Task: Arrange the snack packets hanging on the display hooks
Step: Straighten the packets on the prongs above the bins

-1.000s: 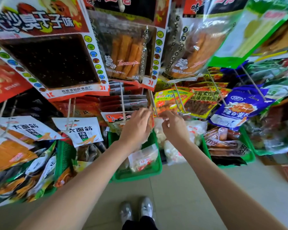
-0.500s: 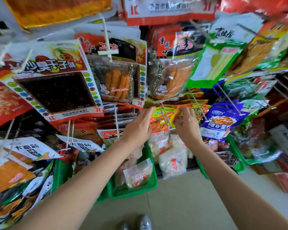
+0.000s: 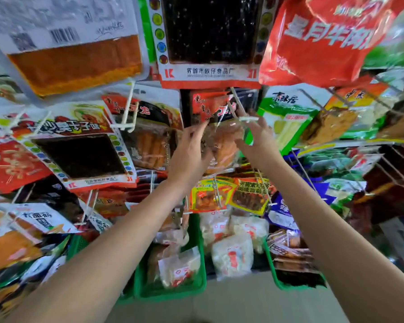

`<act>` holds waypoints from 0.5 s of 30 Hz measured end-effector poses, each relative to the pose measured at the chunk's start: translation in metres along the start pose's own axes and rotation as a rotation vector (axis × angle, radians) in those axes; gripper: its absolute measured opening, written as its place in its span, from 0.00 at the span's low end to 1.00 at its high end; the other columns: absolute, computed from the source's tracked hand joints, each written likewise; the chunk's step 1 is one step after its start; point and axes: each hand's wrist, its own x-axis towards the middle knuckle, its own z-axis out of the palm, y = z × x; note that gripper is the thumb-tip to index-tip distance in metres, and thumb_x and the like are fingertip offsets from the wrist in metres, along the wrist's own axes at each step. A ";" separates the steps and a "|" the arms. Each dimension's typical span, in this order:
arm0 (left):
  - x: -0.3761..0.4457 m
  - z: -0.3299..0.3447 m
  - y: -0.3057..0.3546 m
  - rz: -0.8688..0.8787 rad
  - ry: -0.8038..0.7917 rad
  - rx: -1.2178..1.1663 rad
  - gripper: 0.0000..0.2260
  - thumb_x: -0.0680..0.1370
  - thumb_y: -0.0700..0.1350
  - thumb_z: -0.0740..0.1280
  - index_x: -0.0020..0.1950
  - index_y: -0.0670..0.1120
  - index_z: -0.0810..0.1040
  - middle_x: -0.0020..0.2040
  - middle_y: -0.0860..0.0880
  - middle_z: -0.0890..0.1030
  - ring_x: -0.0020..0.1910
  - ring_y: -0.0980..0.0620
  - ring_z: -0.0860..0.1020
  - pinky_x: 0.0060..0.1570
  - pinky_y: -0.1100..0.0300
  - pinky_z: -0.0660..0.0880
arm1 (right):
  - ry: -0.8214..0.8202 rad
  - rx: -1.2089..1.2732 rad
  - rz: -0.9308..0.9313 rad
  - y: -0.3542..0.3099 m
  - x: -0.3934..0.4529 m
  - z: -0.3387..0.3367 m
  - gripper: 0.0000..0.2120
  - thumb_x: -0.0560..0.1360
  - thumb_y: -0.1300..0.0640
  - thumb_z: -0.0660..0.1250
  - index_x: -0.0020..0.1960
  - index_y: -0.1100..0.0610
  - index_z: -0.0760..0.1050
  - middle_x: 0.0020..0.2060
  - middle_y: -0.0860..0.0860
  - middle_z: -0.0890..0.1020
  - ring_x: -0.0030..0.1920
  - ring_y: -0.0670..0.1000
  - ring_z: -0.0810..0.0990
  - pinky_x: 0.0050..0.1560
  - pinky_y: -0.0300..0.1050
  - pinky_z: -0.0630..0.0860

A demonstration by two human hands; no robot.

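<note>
Mid-task: my left hand (image 3: 191,157) and right hand (image 3: 258,138) flank the clear packet (image 3: 222,145) on its hook (image 3: 239,108) at frame centre, fingers spread, grip loose or not yet closed, can't tell contact; packets lower left still hang skewed, so plenty left.

The red bag (image 3: 324,40) is blurred and cut off at top.

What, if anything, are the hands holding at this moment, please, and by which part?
Both hands frame the clear packet of orange sticks: left hand at its left edge, right hand at its upper right. A firm grip cannot be told.
</note>
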 end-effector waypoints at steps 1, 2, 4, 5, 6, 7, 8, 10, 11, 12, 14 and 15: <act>-0.002 0.000 -0.001 0.000 0.018 0.007 0.25 0.76 0.41 0.63 0.72 0.48 0.62 0.66 0.46 0.67 0.58 0.48 0.73 0.45 0.59 0.72 | 0.079 0.031 0.053 0.005 -0.004 0.002 0.18 0.74 0.64 0.62 0.65 0.60 0.71 0.63 0.61 0.69 0.63 0.60 0.70 0.63 0.51 0.67; -0.007 0.001 -0.007 0.002 0.042 -0.003 0.24 0.75 0.38 0.63 0.71 0.46 0.65 0.64 0.45 0.68 0.59 0.47 0.72 0.50 0.56 0.73 | 0.170 0.068 0.091 0.013 -0.013 0.009 0.15 0.74 0.65 0.61 0.60 0.61 0.74 0.58 0.60 0.72 0.57 0.60 0.74 0.58 0.51 0.71; -0.031 0.003 -0.026 -0.048 0.078 -0.019 0.20 0.74 0.35 0.63 0.66 0.43 0.68 0.61 0.45 0.69 0.55 0.49 0.73 0.51 0.57 0.73 | 0.161 0.080 0.023 0.024 -0.039 0.034 0.10 0.72 0.67 0.60 0.50 0.63 0.77 0.48 0.58 0.76 0.47 0.59 0.76 0.48 0.46 0.72; -0.048 0.004 -0.038 -0.103 0.072 -0.006 0.18 0.75 0.35 0.63 0.64 0.43 0.69 0.59 0.46 0.70 0.51 0.50 0.74 0.48 0.59 0.73 | 0.051 0.054 -0.076 0.028 -0.052 0.051 0.09 0.71 0.68 0.60 0.47 0.63 0.78 0.44 0.58 0.78 0.45 0.59 0.76 0.45 0.45 0.71; -0.067 0.004 -0.051 -0.164 0.046 0.023 0.17 0.75 0.35 0.63 0.63 0.44 0.70 0.57 0.46 0.70 0.48 0.50 0.74 0.44 0.59 0.73 | -0.084 0.025 -0.177 0.031 -0.063 0.070 0.09 0.71 0.68 0.60 0.46 0.63 0.78 0.43 0.58 0.79 0.46 0.60 0.76 0.45 0.47 0.72; -0.086 0.004 -0.064 -0.225 0.005 0.058 0.16 0.75 0.35 0.62 0.62 0.44 0.70 0.56 0.46 0.71 0.46 0.50 0.74 0.43 0.59 0.72 | -0.227 -0.011 -0.244 0.032 -0.072 0.088 0.09 0.71 0.67 0.61 0.47 0.63 0.79 0.45 0.59 0.80 0.49 0.61 0.76 0.47 0.50 0.74; -0.105 0.005 -0.075 -0.275 -0.039 0.089 0.16 0.76 0.34 0.62 0.62 0.43 0.71 0.55 0.46 0.72 0.46 0.49 0.75 0.43 0.59 0.72 | -0.348 -0.035 -0.276 0.030 -0.079 0.104 0.11 0.73 0.67 0.60 0.51 0.63 0.79 0.50 0.59 0.79 0.54 0.61 0.74 0.51 0.53 0.74; -0.129 0.007 -0.094 -0.315 -0.118 0.155 0.16 0.76 0.34 0.62 0.63 0.43 0.71 0.55 0.46 0.74 0.50 0.47 0.76 0.46 0.60 0.72 | -0.490 -0.093 -0.321 0.024 -0.081 0.131 0.13 0.75 0.65 0.59 0.57 0.62 0.77 0.57 0.58 0.77 0.60 0.59 0.71 0.61 0.50 0.66; -0.134 0.009 -0.099 -0.325 -0.157 0.195 0.17 0.76 0.34 0.62 0.64 0.43 0.71 0.57 0.46 0.74 0.54 0.48 0.75 0.51 0.59 0.72 | -0.524 -0.146 -0.352 0.019 -0.078 0.143 0.13 0.76 0.64 0.58 0.58 0.63 0.75 0.58 0.58 0.77 0.62 0.58 0.69 0.63 0.46 0.61; -0.134 0.010 -0.104 -0.337 -0.194 0.224 0.17 0.77 0.35 0.62 0.66 0.43 0.70 0.59 0.47 0.73 0.58 0.48 0.73 0.57 0.59 0.70 | -0.556 -0.218 -0.389 0.013 -0.074 0.155 0.13 0.77 0.64 0.58 0.60 0.63 0.73 0.60 0.58 0.75 0.63 0.58 0.68 0.65 0.45 0.58; -0.132 0.010 -0.111 -0.365 -0.229 0.240 0.18 0.77 0.36 0.61 0.67 0.44 0.69 0.62 0.47 0.71 0.60 0.49 0.72 0.57 0.59 0.70 | -0.615 -0.383 -0.437 -0.001 -0.066 0.180 0.16 0.77 0.63 0.59 0.63 0.61 0.69 0.63 0.57 0.73 0.66 0.57 0.66 0.69 0.49 0.60; -0.130 0.008 -0.114 -0.380 -0.220 0.238 0.18 0.77 0.36 0.60 0.68 0.45 0.68 0.62 0.47 0.70 0.58 0.49 0.73 0.54 0.59 0.71 | -0.643 -0.459 -0.427 -0.008 -0.063 0.190 0.17 0.76 0.63 0.59 0.64 0.60 0.68 0.63 0.57 0.72 0.67 0.57 0.66 0.69 0.52 0.63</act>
